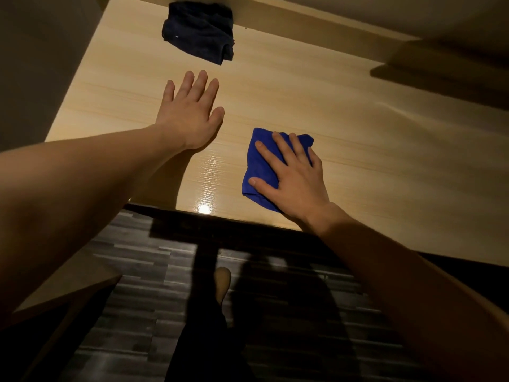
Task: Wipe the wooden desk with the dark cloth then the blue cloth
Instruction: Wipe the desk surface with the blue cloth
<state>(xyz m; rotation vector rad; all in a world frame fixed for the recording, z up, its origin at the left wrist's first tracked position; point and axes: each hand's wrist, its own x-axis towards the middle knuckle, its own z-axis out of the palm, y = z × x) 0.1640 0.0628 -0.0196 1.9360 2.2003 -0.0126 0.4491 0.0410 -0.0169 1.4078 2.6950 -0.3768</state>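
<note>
A light wooden desk (316,100) fills the upper half of the head view. The dark cloth (199,31) lies crumpled at the far edge of the desk, with no hand on it. My left hand (190,111) is stretched flat over the desk with its fingers straight and spread, a short way in front of the dark cloth. The folded blue cloth (260,166) lies near the desk's front edge. My right hand (294,177) presses down on it with straight, spread fingers and covers its right half.
A raised wooden ledge (303,20) runs along the back of the desk, and a shadowed shelf block (440,70) stands at the back right. Below the desk's front edge are a dark striped floor (154,312) and my foot (221,282).
</note>
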